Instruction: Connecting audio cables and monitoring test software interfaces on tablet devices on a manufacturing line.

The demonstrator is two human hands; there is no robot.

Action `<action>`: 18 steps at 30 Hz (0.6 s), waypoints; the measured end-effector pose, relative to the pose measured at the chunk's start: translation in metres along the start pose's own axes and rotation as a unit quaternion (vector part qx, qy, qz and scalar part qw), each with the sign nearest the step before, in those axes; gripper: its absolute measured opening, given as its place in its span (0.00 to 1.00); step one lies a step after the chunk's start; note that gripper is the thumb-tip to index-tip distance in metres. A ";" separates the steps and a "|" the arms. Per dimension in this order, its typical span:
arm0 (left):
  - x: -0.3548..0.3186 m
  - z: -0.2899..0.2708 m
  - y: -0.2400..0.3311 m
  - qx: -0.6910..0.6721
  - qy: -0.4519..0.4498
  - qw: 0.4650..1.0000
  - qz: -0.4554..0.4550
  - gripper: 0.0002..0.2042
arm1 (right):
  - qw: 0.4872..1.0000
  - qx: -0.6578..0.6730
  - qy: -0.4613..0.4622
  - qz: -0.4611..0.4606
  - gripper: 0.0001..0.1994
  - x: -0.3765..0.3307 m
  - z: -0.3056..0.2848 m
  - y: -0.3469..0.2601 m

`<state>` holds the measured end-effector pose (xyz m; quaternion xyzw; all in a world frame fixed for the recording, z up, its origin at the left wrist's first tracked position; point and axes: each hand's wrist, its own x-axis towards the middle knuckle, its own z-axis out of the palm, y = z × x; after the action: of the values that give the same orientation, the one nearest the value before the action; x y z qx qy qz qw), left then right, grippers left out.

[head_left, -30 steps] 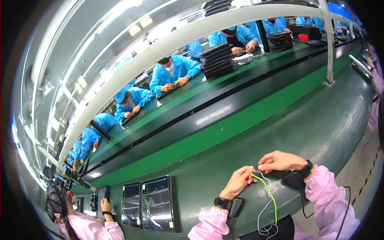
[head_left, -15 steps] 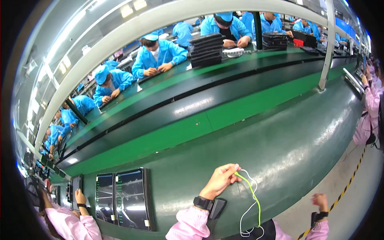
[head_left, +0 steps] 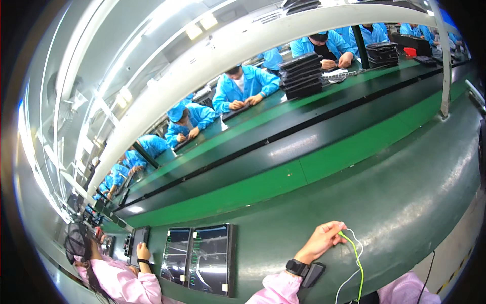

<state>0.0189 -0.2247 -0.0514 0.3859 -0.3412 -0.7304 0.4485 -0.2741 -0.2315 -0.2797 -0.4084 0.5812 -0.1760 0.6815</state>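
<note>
My left hand [head_left: 324, 240] is closed in a pinch above the green work surface [head_left: 283, 213]. Between its fingertips is the end of a thin cord [head_left: 360, 268], yellow-green with a white strand looping beside it. The cord hangs down past the bottom edge of the view, so its far end is hidden. A black strap with a black box [head_left: 314, 274] sits on my left wrist. My right hand is out of sight; a pink sleeve [head_left: 407, 290] shows at the lower right.
Left of my arm lie two dark screen panels [head_left: 208, 258] side by side. Farther left, a co-worker in pink [head_left: 124, 276] holds a dark flat device [head_left: 139, 244]. Across the bench, people in blue work beside stacked black trays [head_left: 301, 75]. A white post [head_left: 445, 76] stands at right.
The view has swung left, so the bench and my left hand appear farther right. My right hand, visible before at the lower right, has left the picture. My left hand keeps its pinch.
</note>
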 end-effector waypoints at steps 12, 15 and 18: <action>0.002 0.002 0.010 -0.026 0.011 0.999 -0.017 0.11 | 1.000 -0.016 -0.018 0.011 0.08 0.005 0.004 -0.005; 0.003 -0.004 0.007 -0.015 -0.007 1.000 -0.012 0.11 | 0.999 -0.024 -0.023 0.023 0.08 -0.002 -0.002 0.001; 0.002 -0.002 0.005 -0.015 -0.004 1.000 -0.015 0.11 | 0.999 -0.027 -0.032 0.034 0.08 -0.009 -0.001 0.010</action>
<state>0.0216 -0.2286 -0.0484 0.3817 -0.3263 -0.7436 0.4416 -0.2798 -0.2197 -0.2812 -0.4120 0.5774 -0.1236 0.6940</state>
